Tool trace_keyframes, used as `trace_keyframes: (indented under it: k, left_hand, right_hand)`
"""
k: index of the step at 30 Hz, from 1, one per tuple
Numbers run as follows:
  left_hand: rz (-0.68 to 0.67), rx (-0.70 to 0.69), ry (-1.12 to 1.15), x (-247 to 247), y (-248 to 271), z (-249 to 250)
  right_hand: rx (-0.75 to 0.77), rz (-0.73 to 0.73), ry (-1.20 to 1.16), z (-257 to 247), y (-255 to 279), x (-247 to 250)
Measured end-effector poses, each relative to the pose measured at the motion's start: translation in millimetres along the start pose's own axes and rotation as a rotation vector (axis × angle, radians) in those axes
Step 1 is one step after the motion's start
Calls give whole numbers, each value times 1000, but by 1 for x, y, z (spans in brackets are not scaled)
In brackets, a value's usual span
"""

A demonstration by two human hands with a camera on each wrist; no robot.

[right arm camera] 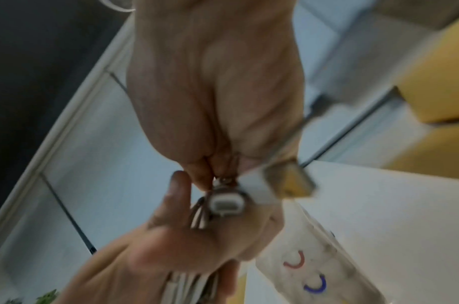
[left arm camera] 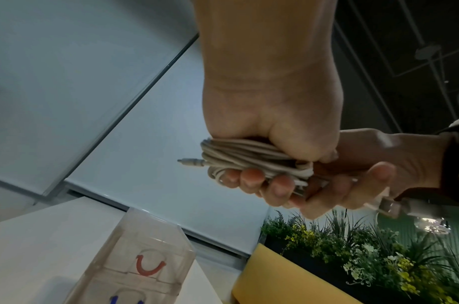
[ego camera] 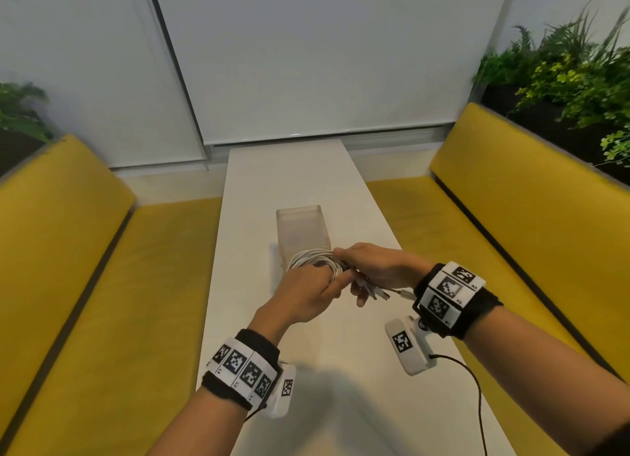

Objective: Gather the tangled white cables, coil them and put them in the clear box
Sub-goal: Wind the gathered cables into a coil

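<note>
Both hands meet above the white table (ego camera: 300, 182), just in front of the clear box (ego camera: 301, 227). The left hand (ego camera: 306, 295) has its fingers curled tight round the coiled white cables (left arm camera: 249, 156), one plug sticking out of the bundle. The right hand (ego camera: 371, 264) pinches the loose plug ends (right arm camera: 227, 204) beside it. The box stands open on the table, with yellow benches (ego camera: 511, 217) on either side.

You see white cables (ego camera: 312, 258) bundled over a white table (ego camera: 289, 182). The clear box (ego camera: 303, 227) carries a red arc mark (left arm camera: 150, 267) and a blue one (right arm camera: 315, 284). Yellow benches (ego camera: 511, 217) flank the table, and your wristbands (ego camera: 450, 288) show black-and-white square codes. Green plants (ego camera: 572, 70) carry pale yellow-green leaves.
</note>
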State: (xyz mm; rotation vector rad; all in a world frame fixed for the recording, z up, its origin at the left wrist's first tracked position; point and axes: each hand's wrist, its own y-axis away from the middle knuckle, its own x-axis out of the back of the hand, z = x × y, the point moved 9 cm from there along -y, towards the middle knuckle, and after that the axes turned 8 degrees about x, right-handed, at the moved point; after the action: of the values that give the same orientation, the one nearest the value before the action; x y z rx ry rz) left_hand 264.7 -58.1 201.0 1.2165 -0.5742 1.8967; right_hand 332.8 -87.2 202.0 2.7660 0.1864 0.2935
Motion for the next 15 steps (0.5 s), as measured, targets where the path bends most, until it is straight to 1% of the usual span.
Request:
trace_keyframes:
  k: [2,5,9,12,15]
  left_hand:
    - [20,-6,-33,2,-1,1]
    - [55,-1,-47,3,-2,0]
    - [50,-2,-36,2,-1,-2]
    - [31,31,21,1,-5,-9]
    - [-29,73,156,-4,-6,-16]
  right_hand:
    - [-17,7,-70,3,0,-2]
    - [-35,63,-175,12,-2,-3]
    - [-104,92,-356,29,-3,-6]
    - [-128,117,-439,37,-4,-10]
    - [-94,96,-468,33,-4,-16]
